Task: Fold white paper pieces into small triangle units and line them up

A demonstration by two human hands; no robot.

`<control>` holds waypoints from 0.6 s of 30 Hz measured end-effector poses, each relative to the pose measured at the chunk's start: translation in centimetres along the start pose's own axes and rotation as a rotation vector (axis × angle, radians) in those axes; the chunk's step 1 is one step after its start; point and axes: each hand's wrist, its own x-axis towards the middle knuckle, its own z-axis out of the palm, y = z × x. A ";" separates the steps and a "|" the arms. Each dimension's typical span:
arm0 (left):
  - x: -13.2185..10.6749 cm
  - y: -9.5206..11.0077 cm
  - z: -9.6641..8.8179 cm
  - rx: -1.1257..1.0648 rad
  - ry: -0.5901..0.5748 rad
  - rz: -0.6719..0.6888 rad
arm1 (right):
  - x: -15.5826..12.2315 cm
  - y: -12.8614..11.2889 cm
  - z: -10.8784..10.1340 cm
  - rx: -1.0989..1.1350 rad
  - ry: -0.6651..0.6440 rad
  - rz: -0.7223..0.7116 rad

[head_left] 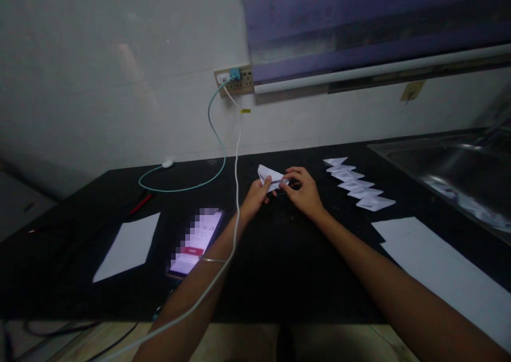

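Note:
Above the middle of the black countertop, a folded white paper boat is held between both hands. My left hand grips its left side, with the thumb pressed on the near face. At the right end, my right hand pinches the paper between thumb and fingers. Part of the folded shape is covered by the fingers. To the right of my right hand, several similar folded white paper boats lie in an overlapping slanted row on the counter.
White paper sheets lie at the right, and another sheet at the left. A lit phone rests beside my left forearm. A white cable hangs from the wall socket across that forearm. A metal sink is far right.

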 end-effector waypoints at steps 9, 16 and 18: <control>-0.3 0.9 0.1 -0.038 0.002 0.004 | 0.6 0.6 0.2 0.545 -0.060 0.481; -0.2 0.8 0.2 -0.013 0.015 -0.022 | 0.8 0.3 -0.5 0.543 -0.017 0.534; -0.1 0.7 0.1 -0.043 0.043 -0.014 | 0.9 0.5 -0.5 0.514 -0.012 0.523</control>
